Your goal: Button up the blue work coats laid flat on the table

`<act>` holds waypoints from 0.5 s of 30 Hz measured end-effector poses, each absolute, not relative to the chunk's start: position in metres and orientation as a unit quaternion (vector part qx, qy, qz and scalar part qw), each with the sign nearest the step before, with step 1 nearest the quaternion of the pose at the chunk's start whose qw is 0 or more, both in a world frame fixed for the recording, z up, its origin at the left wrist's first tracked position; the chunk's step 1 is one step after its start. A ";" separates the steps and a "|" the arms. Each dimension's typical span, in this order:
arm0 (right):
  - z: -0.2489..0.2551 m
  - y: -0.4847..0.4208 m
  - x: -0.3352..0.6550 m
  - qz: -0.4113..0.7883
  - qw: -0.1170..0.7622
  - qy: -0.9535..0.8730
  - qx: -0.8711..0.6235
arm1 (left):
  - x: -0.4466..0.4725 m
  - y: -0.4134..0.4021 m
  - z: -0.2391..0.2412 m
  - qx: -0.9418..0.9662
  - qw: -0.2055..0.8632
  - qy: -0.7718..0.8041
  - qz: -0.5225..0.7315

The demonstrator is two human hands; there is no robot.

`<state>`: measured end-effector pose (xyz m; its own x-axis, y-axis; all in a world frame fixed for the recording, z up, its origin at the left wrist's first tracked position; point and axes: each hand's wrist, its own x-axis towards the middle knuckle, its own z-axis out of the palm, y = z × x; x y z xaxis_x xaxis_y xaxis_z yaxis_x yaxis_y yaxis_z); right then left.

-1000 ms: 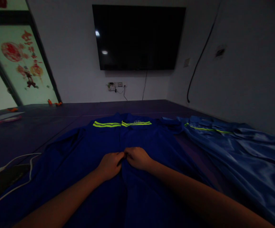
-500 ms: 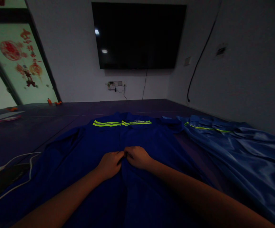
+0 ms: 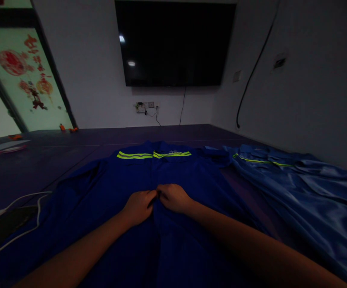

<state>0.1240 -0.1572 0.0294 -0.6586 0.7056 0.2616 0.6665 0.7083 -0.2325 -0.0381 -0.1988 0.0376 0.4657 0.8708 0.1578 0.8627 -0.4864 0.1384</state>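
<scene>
A dark blue work jacket (image 3: 131,176) lies spread out face up, its collar away from me, with a yellow-green and grey reflective stripe across the chest. Its front edges meet along the middle. There my left hand (image 3: 140,207) is closed in a pinch on the jacket's front edge. My right hand (image 3: 173,198) touches it from the other side, fingers curled on the same spot of the front. Whatever lies between the fingertips, such as a button or zip, is hidden.
On the right lies a second, lighter blue garment (image 3: 299,196) with a thin yellow-green stripe. A black phone-like device (image 3: 10,228) and white cable (image 3: 38,212) are at lower left. A pink-edged item (image 3: 11,149) lies farther back. A television (image 3: 176,44) hangs on the wall.
Both hands keep their hold at the jacket's middle, almost unmoved. The view has shifted very slightly; the garments lie as before.
</scene>
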 end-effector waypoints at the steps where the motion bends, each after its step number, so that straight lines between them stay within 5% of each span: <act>1: 0.029 -0.157 0.124 0.058 0.168 -0.910 -0.376 | -0.038 -0.199 0.038 0.856 0.019 0.507 0.103; 15: 0.030 -0.157 0.124 0.051 0.166 -0.910 -0.378 | -0.040 -0.196 0.033 0.859 0.010 0.500 0.109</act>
<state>0.1244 -0.1575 0.0304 -0.6596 0.7036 0.2643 0.6700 0.7098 -0.2176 -0.0397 -0.1958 0.0328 0.4753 0.8616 0.1779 0.8573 -0.4990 0.1263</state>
